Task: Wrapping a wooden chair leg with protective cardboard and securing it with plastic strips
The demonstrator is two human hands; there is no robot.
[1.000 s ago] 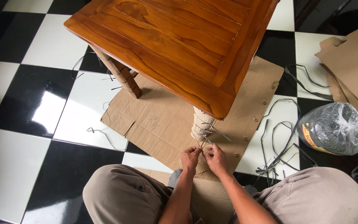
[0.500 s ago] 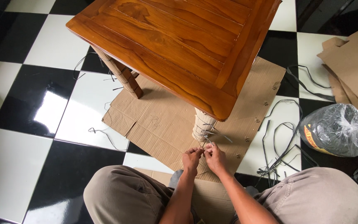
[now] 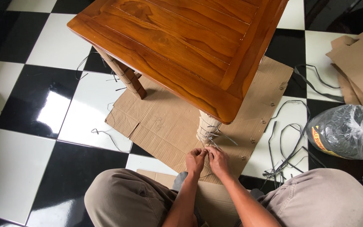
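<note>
Head view, looking down past the person's knees: the left hand and right hand meet fingertip to fingertip low over the cardboard sheet, both pinched shut on a thin grey strap. The strap runs up and away from them to the wrapped table leg, which stands upright just beyond the fingertips, about equally near each hand. Both forearms angle in from the lap.

Both forearms reach forward between bent knees; left hand and right hand side by side, fingertips pinched, knuckles nearly touching.
</note>
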